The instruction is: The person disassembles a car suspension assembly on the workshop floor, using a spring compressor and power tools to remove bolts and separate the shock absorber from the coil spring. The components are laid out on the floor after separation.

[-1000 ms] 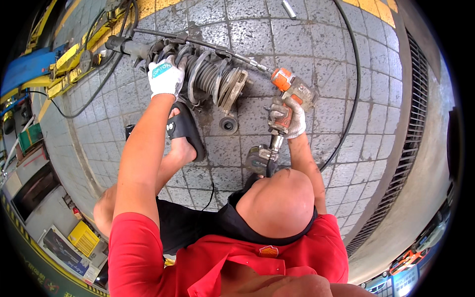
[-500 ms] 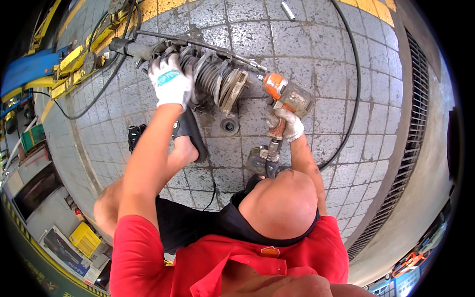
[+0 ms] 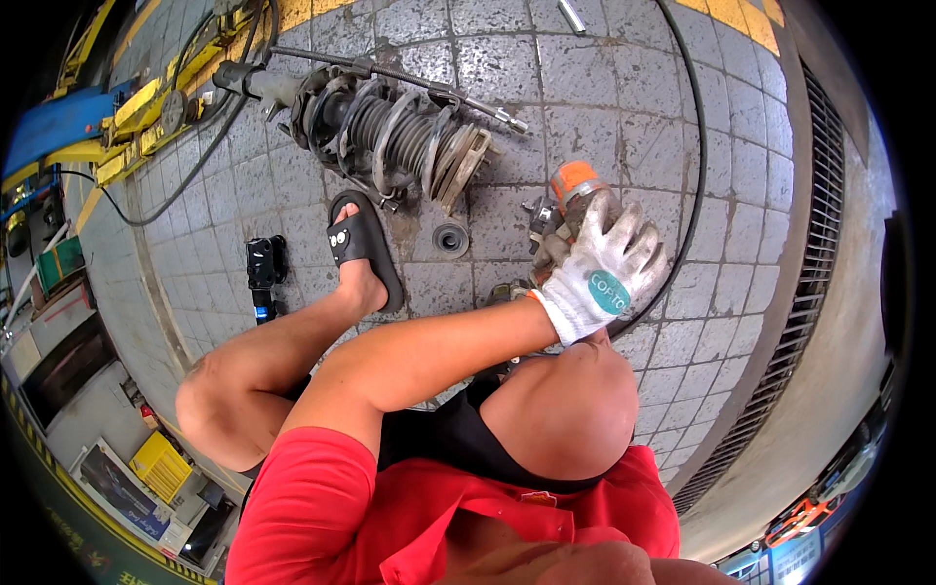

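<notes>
On the back of the white knit-gloved left hand point(image 3: 609, 258), white-lettered teal oval label point(image 3: 608, 292). Spread open over the orange-and-grey power wrench point(image 3: 575, 178), right of the grey metal coil-spring strut point(image 3: 414, 146). Cannot tell the mostly hidden right hand's point(image 3: 552, 255) grip.

Strut point(image 3: 395, 132) lies with rod point(image 3: 483, 107) close behind, sandal point(image 3: 357, 240) before its middle, ring point(image 3: 450, 239) before its right end, wrench point(image 3: 577, 178) to its right, hose point(image 3: 704, 136) farther right.

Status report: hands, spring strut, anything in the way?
Left hand over power tool, contact unclear. Right hand mostly hidden. Spring strut untouched, long rod alongside.
</notes>
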Available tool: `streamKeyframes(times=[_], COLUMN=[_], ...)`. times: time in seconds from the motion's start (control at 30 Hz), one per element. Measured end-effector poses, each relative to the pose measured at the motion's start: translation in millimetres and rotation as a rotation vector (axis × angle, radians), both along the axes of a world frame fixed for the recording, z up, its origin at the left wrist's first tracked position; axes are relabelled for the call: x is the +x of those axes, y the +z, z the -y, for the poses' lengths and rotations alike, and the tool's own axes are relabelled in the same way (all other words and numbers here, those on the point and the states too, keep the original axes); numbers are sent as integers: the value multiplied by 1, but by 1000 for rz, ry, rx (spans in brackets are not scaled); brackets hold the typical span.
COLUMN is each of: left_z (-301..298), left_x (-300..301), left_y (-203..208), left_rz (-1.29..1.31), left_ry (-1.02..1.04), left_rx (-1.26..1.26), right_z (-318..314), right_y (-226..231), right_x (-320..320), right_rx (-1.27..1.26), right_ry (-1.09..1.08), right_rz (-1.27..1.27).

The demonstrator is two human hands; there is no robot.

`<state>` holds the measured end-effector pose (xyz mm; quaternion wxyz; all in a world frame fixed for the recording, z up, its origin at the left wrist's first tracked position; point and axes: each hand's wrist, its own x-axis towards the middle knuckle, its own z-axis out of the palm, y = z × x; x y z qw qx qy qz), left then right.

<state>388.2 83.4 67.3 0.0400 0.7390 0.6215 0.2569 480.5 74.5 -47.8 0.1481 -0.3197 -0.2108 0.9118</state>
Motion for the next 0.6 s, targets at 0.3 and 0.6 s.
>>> streamKeyframes(times=[0.3,0.6], left_z=[-6,-7], left_x=[2,-41], left_y=[-11,7], left_rz=[-20,-15], left_ry=[-81,-417], left_rx=[-55,-213], right_z=[-5,-3], right_y=[0,6], right_x=[11,17], right_rx=[-2,33], right_ry=[-52,-58], right_rz=[-2,14])
